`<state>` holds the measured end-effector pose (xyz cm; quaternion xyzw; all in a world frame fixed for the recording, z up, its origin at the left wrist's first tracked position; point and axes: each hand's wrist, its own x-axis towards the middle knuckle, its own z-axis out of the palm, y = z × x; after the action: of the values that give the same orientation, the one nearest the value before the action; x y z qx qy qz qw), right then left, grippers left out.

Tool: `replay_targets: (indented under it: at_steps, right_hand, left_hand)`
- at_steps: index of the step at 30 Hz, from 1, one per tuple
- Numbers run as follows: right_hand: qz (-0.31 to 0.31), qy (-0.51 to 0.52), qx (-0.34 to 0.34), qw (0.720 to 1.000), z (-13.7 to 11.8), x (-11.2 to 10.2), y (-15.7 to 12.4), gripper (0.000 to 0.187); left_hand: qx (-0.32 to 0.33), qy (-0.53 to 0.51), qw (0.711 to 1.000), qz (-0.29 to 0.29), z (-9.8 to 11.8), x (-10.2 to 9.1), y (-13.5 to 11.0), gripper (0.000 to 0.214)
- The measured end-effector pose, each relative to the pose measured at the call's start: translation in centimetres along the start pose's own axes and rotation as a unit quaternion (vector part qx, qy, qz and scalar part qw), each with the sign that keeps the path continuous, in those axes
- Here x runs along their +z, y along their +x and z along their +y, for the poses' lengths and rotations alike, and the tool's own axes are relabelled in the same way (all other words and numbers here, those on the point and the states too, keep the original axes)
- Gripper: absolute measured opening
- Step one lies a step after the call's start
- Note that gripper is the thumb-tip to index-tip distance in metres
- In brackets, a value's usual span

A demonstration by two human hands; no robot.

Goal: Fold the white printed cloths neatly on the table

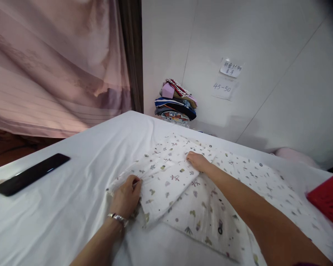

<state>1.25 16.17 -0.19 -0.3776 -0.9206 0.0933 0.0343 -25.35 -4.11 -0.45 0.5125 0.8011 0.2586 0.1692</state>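
Observation:
A white cloth with small printed leaves and flowers [199,207] lies partly folded on the white-covered table [72,207]. My left hand [126,197], with a bracelet at the wrist, pinches the near left edge of the folded flap between closed fingers. My right hand [197,160] rests on the far side of that flap, knuckles up and fingers curled onto the fabric. The cloth spreads out to the right under my right forearm.
A dark flat phone-like slab [30,173] lies at the table's left. A stack of folded clothes [176,101] sits against the wall at the far corner. A red basket [330,197] is at the right edge. Paper notes [227,79] hang on the wall; a pink curtain [52,62] hangs left.

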Motion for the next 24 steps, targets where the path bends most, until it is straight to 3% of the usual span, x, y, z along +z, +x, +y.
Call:
replay_targets:
  at_steps: [8, 24]
  right_hand:
    - [-0.025, 0.02, -0.064, 0.997, -1.9, -0.4, -0.8, 0.021]
    - [-0.022, 0.034, -0.036, 0.999, -2.8, 0.5, -0.3, 0.015]
  left_hand:
    - [0.008, -0.003, 1.0, 0.002, -0.1, 0.2, 0.0, 0.021]
    - [0.003, 0.003, 1.0, 0.012, -0.1, 0.2, 0.0, 0.019]
